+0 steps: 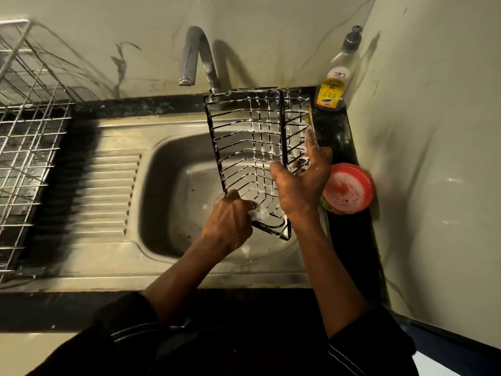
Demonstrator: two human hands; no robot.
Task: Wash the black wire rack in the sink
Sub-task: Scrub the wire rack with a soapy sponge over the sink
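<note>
1. Black wire rack (282, 126) stands tilted over the steel sink (162, 164), its far end up by the tap (195, 55) and its near end low over the basin – white foam clings to many of its wires.
2. We see the right hand (301, 183) gripping the rack's right side: the thumb lies across the thick black frame bar, and the fingers (311, 143) reach up behind the side panel, soapy.
3. Our left hand (230, 221) is at the rack's near corner, fingers clenched round a small white pad (256, 211) covered in foam and pressed against the wires; what the pad is made of we cannot tell.
4. On the dark bench (342, 131) just right of the rack sits a round red tub (348, 188) with pink, bubbly contents, touching the wall.
5. A pump bottle (334, 82) with a yellow label stands in the back corner, near the rack's far end.
6. Well to the left, past the ribbed drainboard (108, 191), stands a silver wire dish rack (29, 118) – blurred.
</note>
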